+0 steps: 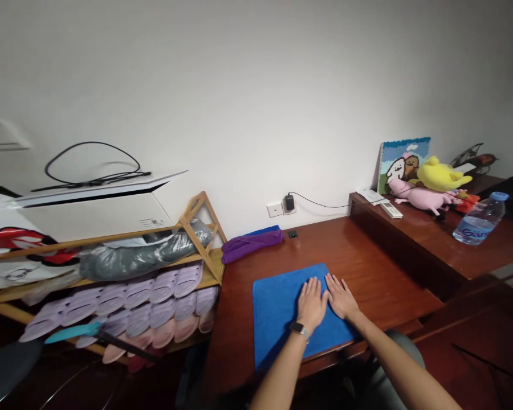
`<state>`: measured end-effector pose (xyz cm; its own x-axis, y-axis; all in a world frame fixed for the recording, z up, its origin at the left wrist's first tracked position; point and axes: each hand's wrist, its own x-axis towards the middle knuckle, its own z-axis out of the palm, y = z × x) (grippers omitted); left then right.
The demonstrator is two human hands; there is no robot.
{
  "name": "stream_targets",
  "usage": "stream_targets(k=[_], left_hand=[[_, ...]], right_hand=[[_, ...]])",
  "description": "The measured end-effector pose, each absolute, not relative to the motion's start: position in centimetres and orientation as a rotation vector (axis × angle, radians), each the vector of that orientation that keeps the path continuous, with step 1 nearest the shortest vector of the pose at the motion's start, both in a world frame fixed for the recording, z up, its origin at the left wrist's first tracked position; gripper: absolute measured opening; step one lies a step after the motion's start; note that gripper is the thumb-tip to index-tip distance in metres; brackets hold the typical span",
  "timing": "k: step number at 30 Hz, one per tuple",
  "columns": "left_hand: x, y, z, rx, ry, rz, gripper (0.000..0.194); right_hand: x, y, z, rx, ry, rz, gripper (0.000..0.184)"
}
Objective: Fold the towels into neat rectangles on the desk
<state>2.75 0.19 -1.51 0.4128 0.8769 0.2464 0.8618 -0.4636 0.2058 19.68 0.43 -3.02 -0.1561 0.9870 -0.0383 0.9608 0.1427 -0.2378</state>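
Blue cloth (pixel 276 310) lies flat, edge facing wall (pixel 239 114), long axis unclear

Cloth (pixel 277 304) on table (pixel 367 262), left hand (pixel 312 306) and right hand (pixel 342 298) on it. Cloth bundle (pixel 253 246) behind, by wall (pixel 256 114). Rack (pixel 215 264) to left, slippers (pixel 138 294) low in it. Bottle (pixel 479 221), toys (pixel 426 200), remote (pixel 391 210) on ledge (pixel 436 242) to right.
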Motion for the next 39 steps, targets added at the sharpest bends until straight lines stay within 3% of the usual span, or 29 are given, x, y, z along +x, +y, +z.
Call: stream_targets(k=[4, 12, 16, 31, 39], left_hand=[[5.0, -0.8, -2.2, 2.519, 1.578, 0.424, 0.067], [-10.1, -4.8, -3.7, 2.396, 2.095, 0.396, 0.064], [-13.0, -6.5, -4.3, 2.378, 2.195, 0.442, 0.065], [-12.4, -6.6, -4.0, 2.48, 2.146, 0.632, 0.059], [1.9, -6.9, -0.9, 2.657, 1.494, 0.562, 0.057]], right_hand=[[19.8, 0.5, -3.0, -1.949, -2.305, 0.315, 0.066], [19.6, 0.4, -3.1, -1.957, -2.234, 0.29, 0.067], [19.3, 0.4, -2.1, -1.987, -2.226, 0.3, 0.065], [21.6, -10.3, -6.9, -1.766, -2.172, -0.027, 0.061], [21.6, -9.8, -7.4, -1.74, -2.185, -0.091, 0.061]])
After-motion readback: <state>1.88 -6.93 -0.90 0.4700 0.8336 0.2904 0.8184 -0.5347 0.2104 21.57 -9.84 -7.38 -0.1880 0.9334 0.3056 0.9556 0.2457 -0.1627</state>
